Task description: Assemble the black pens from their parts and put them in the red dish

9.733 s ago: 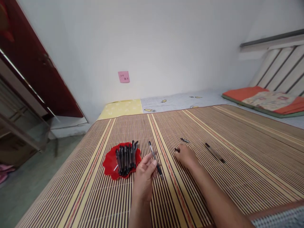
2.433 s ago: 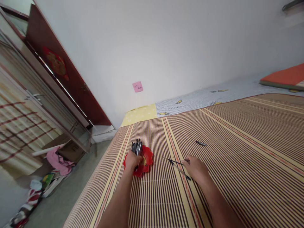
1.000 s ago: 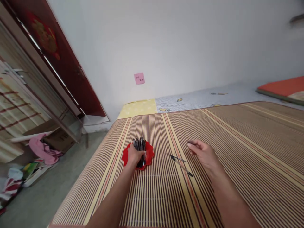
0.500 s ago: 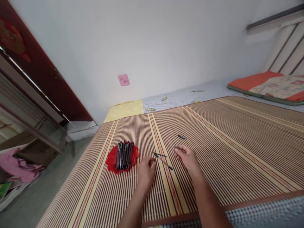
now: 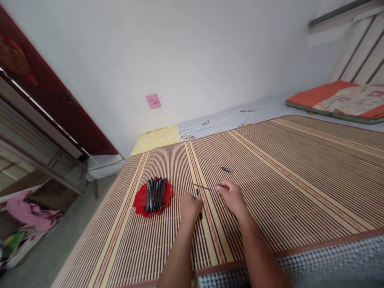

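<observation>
My left hand [image 5: 191, 209] is closed around a clear pen barrel [image 5: 198, 194] with dark ends, which points away from me over the mat. Most of the barrel's middle is hidden by the fingers. To its right my right hand [image 5: 230, 195] is closed in a pinch; a small dark bit shows at the fingertips, too small to name. A thin dark pen refill [image 5: 202, 186] lies between and just beyond both hands. Farther off, small dark pen parts [image 5: 227, 169] lie together. Left of my left hand, several black-capped pens [image 5: 155, 195] rest in a red scalloped dish [image 5: 139, 202].
A striped bamboo mat [image 5: 255, 160] covers the bed. Behind it are a patterned sheet [image 5: 216, 120] and a white wall with a pink note [image 5: 153, 101]. A folded orange quilt [image 5: 324, 94] lies at the far right. A pink cloth [image 5: 30, 210] is by the floor at left.
My left hand has moved right and closed on the pen barrel, which has turned from slanted to pointing away from me. My right hand stays pinched. The view has shifted slightly.
</observation>
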The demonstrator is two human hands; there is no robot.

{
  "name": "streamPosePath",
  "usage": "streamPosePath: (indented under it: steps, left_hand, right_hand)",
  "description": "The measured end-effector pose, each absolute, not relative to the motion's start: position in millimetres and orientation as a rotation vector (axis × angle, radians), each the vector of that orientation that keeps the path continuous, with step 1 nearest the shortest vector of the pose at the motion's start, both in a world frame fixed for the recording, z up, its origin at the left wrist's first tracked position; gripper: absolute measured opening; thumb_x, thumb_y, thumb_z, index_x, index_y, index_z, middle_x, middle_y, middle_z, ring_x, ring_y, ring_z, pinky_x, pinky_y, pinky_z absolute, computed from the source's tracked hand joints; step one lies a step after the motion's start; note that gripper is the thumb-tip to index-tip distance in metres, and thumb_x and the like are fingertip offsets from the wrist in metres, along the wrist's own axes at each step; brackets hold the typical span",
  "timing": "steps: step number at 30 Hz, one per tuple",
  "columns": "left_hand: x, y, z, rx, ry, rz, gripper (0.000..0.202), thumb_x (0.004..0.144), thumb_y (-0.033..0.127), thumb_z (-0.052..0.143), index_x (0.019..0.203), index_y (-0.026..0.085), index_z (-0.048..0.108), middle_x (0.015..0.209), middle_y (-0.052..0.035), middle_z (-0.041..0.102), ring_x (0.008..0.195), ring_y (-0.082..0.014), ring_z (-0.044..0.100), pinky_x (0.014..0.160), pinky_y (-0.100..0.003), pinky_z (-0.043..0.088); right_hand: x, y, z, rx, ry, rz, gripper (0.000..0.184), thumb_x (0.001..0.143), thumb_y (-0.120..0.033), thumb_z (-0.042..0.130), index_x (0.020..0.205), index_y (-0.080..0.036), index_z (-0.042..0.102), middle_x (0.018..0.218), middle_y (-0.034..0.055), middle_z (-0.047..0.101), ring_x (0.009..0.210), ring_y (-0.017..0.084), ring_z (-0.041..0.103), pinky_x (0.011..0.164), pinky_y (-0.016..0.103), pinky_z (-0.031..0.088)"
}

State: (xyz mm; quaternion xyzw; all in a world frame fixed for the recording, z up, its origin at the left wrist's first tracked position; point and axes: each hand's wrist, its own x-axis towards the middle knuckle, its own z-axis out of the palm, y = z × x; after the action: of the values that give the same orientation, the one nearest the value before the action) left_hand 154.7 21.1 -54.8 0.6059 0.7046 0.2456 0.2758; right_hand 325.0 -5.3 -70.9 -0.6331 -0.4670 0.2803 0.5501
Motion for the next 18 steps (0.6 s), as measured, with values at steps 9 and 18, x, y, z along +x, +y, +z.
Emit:
streamPosePath:
  steps: [9,18]
  left_hand:
    - [117.4,14.8,-63.1,1.315,1.409,1.039,0.016,0.065,0.03,0.066,0.06,0.019,0.056,0.058,0.001,0.057,0.057,-0.0147,0.054,0.057,-0.025,0.039]
    - [103.9,8.2,-65.1,0.63,0.875,1.341,0.023,0.071,0.031,0.075,0.076,0.017,0.057,0.067,-0.0005,0.062,0.061,-0.0138,0.06,0.061,-0.026,0.049]
  right_hand:
    - [332.5,2.5,-75.7,-1.726,-1.279,0.571,0.028,0.087,-0.021,0.051,0.105,-0.015,0.072,0.103,0.0119,0.075,0.095,0.022,0.071,0.081,0.031,0.054]
    - [324.8,132.8,-39.8,-2.131,-1.776,0.319,0.031,0.098,-0.029,0.057,0.125,-0.015,0.06,0.126,0.0123,0.061,0.106,0.023,0.064,0.09,0.041,0.053]
